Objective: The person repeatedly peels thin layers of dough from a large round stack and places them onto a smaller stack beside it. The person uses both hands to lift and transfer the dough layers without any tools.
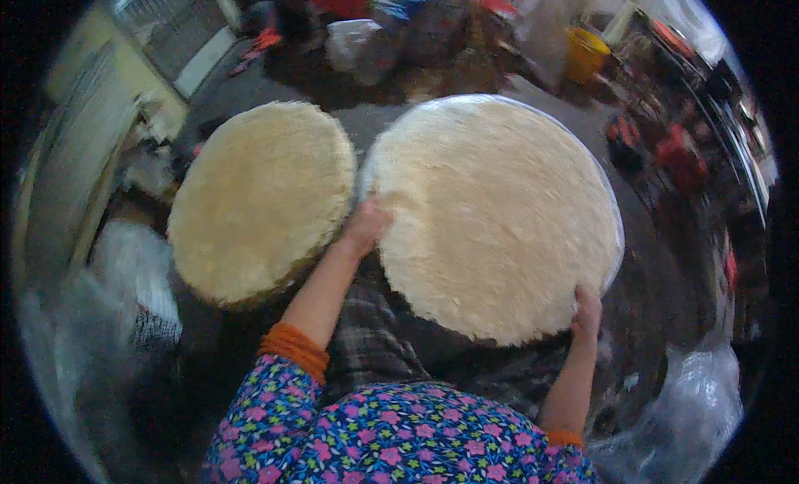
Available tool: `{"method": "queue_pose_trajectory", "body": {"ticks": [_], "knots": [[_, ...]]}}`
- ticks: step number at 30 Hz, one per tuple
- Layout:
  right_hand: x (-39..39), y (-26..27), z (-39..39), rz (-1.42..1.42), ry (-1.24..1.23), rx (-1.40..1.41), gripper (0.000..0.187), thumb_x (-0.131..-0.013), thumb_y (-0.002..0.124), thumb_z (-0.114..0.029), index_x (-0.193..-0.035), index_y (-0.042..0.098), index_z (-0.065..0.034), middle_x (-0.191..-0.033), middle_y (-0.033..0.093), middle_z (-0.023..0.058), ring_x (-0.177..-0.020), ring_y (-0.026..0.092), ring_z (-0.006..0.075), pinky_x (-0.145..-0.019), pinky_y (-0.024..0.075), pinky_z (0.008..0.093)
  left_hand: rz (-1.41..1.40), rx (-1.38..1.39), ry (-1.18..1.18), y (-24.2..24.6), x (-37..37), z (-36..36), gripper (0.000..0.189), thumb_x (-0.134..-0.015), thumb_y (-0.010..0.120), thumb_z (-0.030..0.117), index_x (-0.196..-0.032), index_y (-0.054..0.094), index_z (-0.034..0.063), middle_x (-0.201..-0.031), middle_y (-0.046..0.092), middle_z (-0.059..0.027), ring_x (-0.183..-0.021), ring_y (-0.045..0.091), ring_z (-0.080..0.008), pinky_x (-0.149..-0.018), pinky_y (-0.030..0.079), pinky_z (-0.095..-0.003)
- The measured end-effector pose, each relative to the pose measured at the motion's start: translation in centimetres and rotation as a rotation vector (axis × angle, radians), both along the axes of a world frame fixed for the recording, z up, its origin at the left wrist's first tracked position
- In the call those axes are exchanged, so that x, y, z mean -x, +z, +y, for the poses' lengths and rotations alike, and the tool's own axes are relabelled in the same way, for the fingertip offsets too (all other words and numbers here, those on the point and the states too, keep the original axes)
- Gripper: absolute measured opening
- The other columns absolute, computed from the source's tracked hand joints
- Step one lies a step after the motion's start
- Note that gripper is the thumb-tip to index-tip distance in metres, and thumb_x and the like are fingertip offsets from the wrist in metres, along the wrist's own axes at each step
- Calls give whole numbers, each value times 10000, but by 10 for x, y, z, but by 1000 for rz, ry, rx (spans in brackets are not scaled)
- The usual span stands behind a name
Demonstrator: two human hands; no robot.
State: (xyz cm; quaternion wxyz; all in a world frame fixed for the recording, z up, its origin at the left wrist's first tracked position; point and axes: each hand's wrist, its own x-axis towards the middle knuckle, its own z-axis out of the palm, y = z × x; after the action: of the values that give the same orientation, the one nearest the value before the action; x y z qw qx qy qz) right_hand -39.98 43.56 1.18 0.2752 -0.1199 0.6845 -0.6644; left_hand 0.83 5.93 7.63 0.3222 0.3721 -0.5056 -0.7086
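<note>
A large round disc with a pale, fibrous-looking top (pixel 499 215) lies before me, a whitish rim showing along its far and right side. My left hand (pixel 369 223) grips its left edge, thumb on top. On its lower right edge rests my right hand (pixel 587 312), thumb uppermost and the other fingers hidden beneath. Just left of my left hand is a second, yellower round disc (pixel 262 203) with a ragged border. What supports either disc is hidden. Motion blur keeps me from telling their exact material.
A yellow bucket (pixel 587 54) stands at the back right. White plastic bags (pixel 359 50) sit at the far side, and clear plastic sheeting (pixel 680 415) lies at lower right. To the left are a pale board (pixel 93 147) and more plastic (pixel 131 253). Blurred red items (pixel 680 156) lie at right.
</note>
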Motion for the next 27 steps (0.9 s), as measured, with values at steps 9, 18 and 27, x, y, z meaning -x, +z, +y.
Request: {"method": "queue_pose_trajectory", "body": {"ticks": [9, 18, 27], "knots": [[0, -9, -10, -111, -15, 102, 454, -931, 672, -175, -1345, 565, -20, -1156, 665, 107, -999, 672, 259, -803, 586, 421, 7, 23, -19, 11, -5, 6, 442, -891, 641, 83, -1330, 590, 96, -987, 647, 43, -795, 576, -67, -712, 486, -256], [-20, 16, -72, -161, 71, 120, 442, -949, 667, -161, -1350, 548, -19, -1249, 632, 115, -1083, 644, 266, -874, 586, 422, 77, 193, -145, 111, 1, -81, 383, -845, 650, 72, -1227, 658, 54, -985, 675, 9, -795, 603, -94, -712, 508, -273], [-153, 109, -352, -29, 448, 386, 184, -927, 702, -149, -1096, 664, -86, -905, 651, -10, -781, 599, 124, -656, 478, 281, -17, 421, 240, 282, -236, -125, 264, -911, 605, 99, -1150, 678, 13, -998, 707, -58, -925, 685, -159, -807, 569, -323]]}}
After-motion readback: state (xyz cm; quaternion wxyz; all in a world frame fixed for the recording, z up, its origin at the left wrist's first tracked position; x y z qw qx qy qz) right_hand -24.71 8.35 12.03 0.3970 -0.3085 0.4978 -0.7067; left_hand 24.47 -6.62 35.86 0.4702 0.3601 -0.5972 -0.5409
